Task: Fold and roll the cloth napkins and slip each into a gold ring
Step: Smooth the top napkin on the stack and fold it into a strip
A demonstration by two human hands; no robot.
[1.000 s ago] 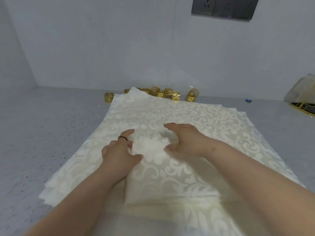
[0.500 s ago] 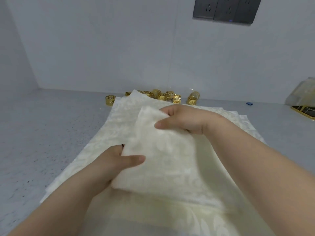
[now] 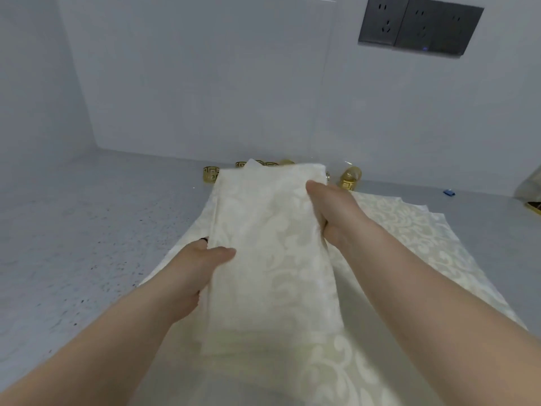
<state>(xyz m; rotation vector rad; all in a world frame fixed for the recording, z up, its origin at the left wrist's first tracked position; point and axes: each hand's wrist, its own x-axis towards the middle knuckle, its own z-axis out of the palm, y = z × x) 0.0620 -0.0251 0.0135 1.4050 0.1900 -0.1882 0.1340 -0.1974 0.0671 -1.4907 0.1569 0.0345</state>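
- The folded napkin (image 3: 272,244) is held up off the stack of napkins (image 3: 409,230), its lower end trailing down onto the pile.
- Its left edge is pinched by the left hand (image 3: 199,271), thumb on top; its right edge is gripped by the right hand (image 3: 333,212).
- The gold rings (image 3: 349,178) are lined up by the wall, partly hidden.
- Risk: layers could be slid apart if grip is uneven, and the fold lost.

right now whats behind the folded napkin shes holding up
Gold rings at the wall peek out either side of the folded napkin, held by left hand and right hand. It hides any rings between.
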